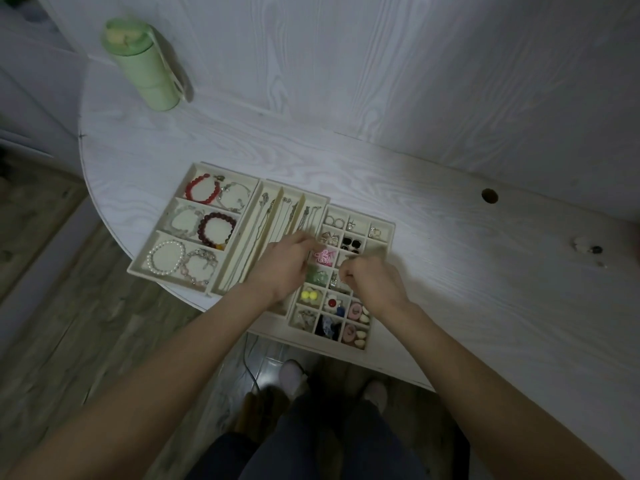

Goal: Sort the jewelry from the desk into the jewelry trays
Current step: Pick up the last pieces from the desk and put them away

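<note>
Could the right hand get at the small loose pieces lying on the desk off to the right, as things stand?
Probably yes. The right hand is over the grid tray, and only bare desk lies between it and the loose pieces. Whether it already holds something is unclear.

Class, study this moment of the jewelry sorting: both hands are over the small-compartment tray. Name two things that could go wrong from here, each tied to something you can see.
1. The right hand and left hand work close together above the grid tray; a small piece could drop into a wrong, already filled compartment.
2. The grid tray's near edge sits at the desk edge; a forearm nudge might tip it off.
3. Small pieces lie far right on the desk, easily overlooked.
</note>
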### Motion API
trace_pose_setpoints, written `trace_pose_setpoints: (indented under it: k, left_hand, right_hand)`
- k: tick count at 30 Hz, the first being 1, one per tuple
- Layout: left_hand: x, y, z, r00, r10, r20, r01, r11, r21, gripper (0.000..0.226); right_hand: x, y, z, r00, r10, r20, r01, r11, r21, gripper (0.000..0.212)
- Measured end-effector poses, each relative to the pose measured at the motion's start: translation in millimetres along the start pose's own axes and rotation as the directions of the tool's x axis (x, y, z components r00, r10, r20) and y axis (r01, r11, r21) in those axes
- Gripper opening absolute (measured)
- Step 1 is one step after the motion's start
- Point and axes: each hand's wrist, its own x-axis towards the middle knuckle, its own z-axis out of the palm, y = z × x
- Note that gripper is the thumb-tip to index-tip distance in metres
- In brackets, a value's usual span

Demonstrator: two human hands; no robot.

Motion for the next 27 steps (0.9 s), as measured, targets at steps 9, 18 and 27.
trace_pose_setpoints:
  k: [9,18,27]
  left_hand:
    - [3.0,1.3,3.1,0.999,0.019,-0.034,-0.017,0.998,0.054,0.046]
    - [3.6,7.3,2.2,1.000,0.010,-0.003,-0.009,0.999,0.045,0.047]
    - [2.2,7.3,7.5,1.000,0.011,-0.006,-0.011,0.998,0.067,0.051]
  right_hand:
    - [-6.7,-2.5,7.3,0.999,-0.004,-0.038,-0.001,0.994,-0.113,0.021]
    - [-16.4,1.4,-1.8,0.992,0.124,-0.028,-0.116,0.972,0.204,0.008]
    - [-11.1,-4.1,4.5,0.992,0.096,-0.083,-0.090,0.993,0.073,0.020]
